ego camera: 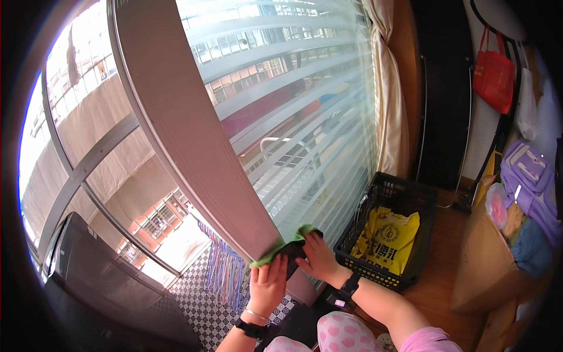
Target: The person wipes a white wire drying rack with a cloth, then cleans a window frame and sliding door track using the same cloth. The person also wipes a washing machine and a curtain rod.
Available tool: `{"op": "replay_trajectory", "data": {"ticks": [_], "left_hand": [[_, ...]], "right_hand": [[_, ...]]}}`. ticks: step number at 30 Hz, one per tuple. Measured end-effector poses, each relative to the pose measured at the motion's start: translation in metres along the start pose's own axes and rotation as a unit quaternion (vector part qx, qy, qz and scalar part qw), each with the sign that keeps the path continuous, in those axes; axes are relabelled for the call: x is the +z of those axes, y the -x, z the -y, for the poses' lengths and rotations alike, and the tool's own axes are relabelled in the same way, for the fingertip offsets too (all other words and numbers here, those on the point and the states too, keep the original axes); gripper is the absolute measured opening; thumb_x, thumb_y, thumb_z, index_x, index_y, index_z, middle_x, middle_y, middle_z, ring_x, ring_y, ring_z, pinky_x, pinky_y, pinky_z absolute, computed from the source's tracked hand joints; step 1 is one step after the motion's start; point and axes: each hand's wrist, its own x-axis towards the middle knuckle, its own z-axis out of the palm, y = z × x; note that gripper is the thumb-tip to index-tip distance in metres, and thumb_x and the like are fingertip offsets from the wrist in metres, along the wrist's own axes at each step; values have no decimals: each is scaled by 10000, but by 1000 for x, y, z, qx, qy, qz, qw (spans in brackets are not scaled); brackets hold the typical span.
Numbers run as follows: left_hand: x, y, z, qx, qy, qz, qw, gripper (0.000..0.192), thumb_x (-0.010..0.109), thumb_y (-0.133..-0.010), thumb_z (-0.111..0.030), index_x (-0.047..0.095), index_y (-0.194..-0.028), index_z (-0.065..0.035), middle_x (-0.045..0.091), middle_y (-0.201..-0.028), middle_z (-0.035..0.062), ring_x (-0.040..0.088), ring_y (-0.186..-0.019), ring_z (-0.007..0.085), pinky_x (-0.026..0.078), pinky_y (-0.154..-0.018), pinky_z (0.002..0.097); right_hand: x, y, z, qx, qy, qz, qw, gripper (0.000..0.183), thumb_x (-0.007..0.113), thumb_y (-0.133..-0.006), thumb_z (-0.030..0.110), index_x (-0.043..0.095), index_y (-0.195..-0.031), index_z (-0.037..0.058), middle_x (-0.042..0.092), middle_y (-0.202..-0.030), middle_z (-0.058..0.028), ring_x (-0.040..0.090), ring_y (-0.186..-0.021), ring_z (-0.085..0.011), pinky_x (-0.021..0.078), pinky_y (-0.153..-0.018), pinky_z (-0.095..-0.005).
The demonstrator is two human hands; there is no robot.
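Observation:
Both hands press a dark cloth with green edges (291, 254) around the lower part of a pinkish door frame post (198, 127). My left hand (268, 281) has its fingers over the cloth's left end, at the post's left edge. On the cloth's right end lies my right hand (320, 259), near the striped glass panel (303, 119). Each wrist wears a black band. The palms' undersides and the part of the post beneath the cloth are hidden.
Right of the glass stands a black plastic crate (382, 279) holding a yellow bag (387, 240). A cardboard box (479, 259) and purple backpack (530, 176) are farther right. Striped mop strands (224, 268) hang at lower left, beside a dark appliance (101, 273).

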Motion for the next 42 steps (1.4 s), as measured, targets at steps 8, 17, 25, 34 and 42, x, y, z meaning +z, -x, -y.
{"op": "replay_trajectory", "data": {"ticks": [8,17,25,34,42], "left_hand": [[-35,-29,18,-84,-100,-57,990,487,597,-887,-333,611,-1345,-168,472,-1482,99,317,-1403,363,99,-1164,581],[-22,-43,6,-50,-171,-13,984,524,574,-910,-401,568,-1400,-216,390,-1567,-8,238,-1466,309,-26,-1176,585],[-5,17,-21,-13,-67,120,990,607,656,-825,-383,551,-1393,-196,405,-1549,-15,258,-1469,188,9,-1169,579],[-11,13,11,-137,21,-48,989,544,636,-897,-311,555,-1310,33,188,-1510,405,188,-1432,548,190,-1148,655],[-11,5,11,-117,22,-36,992,653,660,-878,-314,499,-1406,35,122,-1562,371,205,-1444,522,206,-1156,637]], "right_hand": [[-14,-88,0,14,2,-125,992,984,635,-871,518,192,-1534,-60,300,-1502,-319,273,-1344,-582,223,-1119,-650],[19,-80,-18,127,-87,-223,963,758,583,-930,357,259,-1520,9,237,-1547,-302,150,-1428,-570,143,-1164,-634],[112,80,-30,352,-100,-120,923,554,492,-977,201,339,-1459,-24,357,-1503,-267,323,-1407,-435,269,-1173,-486],[48,-48,24,86,-117,-198,969,661,510,-929,276,325,-1511,23,266,-1555,-272,154,-1441,-556,125,-1144,-678],[91,7,-24,231,-164,-267,921,648,444,-891,40,233,-1486,-106,281,-1507,-344,224,-1434,-515,174,-1211,-493]]}}
